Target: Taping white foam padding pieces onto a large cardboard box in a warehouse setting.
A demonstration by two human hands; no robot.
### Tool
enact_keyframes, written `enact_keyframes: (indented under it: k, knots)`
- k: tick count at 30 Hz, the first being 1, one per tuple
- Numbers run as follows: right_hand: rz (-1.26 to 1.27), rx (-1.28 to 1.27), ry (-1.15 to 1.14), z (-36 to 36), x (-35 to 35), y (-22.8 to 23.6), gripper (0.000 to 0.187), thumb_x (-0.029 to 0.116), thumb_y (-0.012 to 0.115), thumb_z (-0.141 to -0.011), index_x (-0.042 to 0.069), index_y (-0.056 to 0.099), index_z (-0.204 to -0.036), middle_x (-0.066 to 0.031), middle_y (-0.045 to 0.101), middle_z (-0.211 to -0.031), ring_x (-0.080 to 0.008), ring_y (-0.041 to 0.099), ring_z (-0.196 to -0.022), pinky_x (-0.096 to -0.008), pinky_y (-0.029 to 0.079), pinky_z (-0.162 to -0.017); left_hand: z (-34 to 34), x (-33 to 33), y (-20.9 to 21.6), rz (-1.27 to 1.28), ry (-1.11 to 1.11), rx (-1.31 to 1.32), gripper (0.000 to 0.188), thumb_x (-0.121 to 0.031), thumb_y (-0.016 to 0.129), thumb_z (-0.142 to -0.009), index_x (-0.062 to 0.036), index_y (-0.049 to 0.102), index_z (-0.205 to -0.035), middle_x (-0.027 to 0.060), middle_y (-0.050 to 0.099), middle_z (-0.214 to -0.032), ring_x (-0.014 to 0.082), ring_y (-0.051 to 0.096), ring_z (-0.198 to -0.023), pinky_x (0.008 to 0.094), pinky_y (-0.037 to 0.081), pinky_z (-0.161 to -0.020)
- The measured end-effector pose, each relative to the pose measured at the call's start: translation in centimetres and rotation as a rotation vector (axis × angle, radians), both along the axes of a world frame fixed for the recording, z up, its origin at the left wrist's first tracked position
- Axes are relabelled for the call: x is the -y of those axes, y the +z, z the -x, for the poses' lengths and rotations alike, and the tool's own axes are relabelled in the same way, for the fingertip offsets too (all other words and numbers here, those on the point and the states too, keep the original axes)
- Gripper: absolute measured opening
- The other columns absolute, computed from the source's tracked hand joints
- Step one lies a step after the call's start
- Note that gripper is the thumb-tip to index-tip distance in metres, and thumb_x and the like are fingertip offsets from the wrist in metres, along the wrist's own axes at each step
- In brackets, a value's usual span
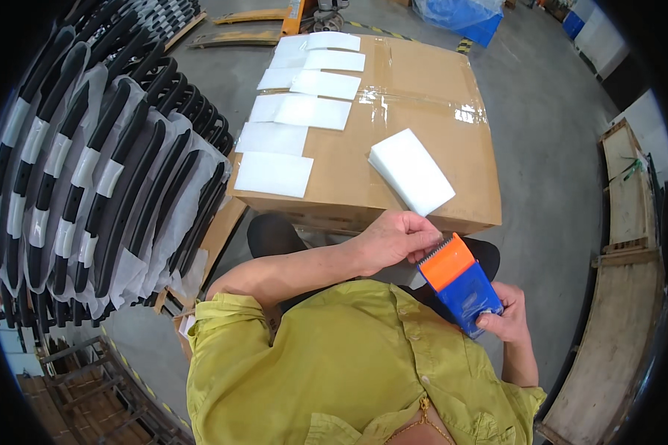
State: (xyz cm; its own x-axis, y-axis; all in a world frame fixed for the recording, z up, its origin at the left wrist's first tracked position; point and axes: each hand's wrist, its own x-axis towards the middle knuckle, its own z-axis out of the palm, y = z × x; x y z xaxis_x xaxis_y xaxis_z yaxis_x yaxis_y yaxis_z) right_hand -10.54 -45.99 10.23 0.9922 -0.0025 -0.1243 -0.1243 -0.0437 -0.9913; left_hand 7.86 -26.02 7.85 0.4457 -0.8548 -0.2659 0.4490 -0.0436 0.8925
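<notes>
In my right hand (pixel 508 313) is a blue and orange tape dispenser (pixel 464 293), tilted over my lap with its toothed edge facing up and left. The fingers of that hand wrap its lower end. My left hand (pixel 397 241) is closed in a pinch at the toothed edge; what is between the fingertips is too small to make out. Just beyond it, a stack of white foam sheets (pixel 414 169) lies on a large cardboard carton (pixel 430 89). Several single foam sheets (pixel 273 174) run in overlapping rows along the carton's left side.
Many curved black frames (pixel 133 170), wrapped in white film, stand packed together at the left. Behind the carton are an orange pallet jack (pixel 293 16) and a blue bin (pixel 482 28) covered in plastic. Wooden crates (pixel 608 326) line the right side.
</notes>
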Motion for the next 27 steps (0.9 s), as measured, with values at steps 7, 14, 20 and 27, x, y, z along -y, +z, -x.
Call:
enact_keyframes:
  k: [7,14,20,27]
  knots:
    - [-0.026,-0.062,-0.121,-0.2,-0.3,-0.4,0.032,0.022,0.078,-0.071,-0.002,0.063,-0.085,-0.0021,0.064,-0.073,-0.0047,0.054,-0.064,-0.0204,0.045,-0.058,0.1,1.3,-0.3,-0.046,0.179,0.625,0.019,-0.016,0.058,-0.088,0.0005,0.065,-0.094,0.0029,0.064,-0.079,0.0071,0.056,-0.073,0.0224,0.045,-0.065]
    - [-0.056,-0.150,-0.208,2.0,1.6,0.1,0.035,0.028,0.077,-0.071,-0.002,0.063,-0.086,-0.0017,0.062,-0.072,-0.0053,0.053,-0.063,-0.0207,0.043,-0.056,-6.1,0.5,0.1,-0.237,0.478,0.603,0.021,-0.018,0.059,-0.086,0.0002,0.067,-0.086,-0.0015,0.058,-0.068,0.0054,0.052,-0.063,0.0201,0.043,-0.058]
    - [0.038,-0.208,-0.212,-0.2,2.3,-0.3,0.037,0.031,0.075,-0.072,-0.002,0.062,-0.081,-0.0022,0.061,-0.070,-0.0057,0.051,-0.062,-0.0214,0.041,-0.053,-10.4,2.3,-2.0,-0.233,0.521,1.416,0.017,-0.024,0.063,-0.081,-0.0079,0.070,-0.084,0.0087,0.063,-0.093,0.0231,0.060,-0.071,0.0352,0.046,-0.065]
    - [0.046,-0.221,-0.218,-2.6,2.9,0.3,0.040,0.034,0.074,-0.073,-0.003,0.064,-0.086,-0.0030,0.061,-0.072,-0.0073,0.053,-0.064,-0.0222,0.043,-0.058,-11.6,4.1,-4.8,-0.421,0.509,1.662,0.018,-0.023,0.067,-0.079,-0.0077,0.069,-0.089,0.0117,0.060,-0.105,0.0246,0.059,-0.088,0.0344,0.047,-0.077]
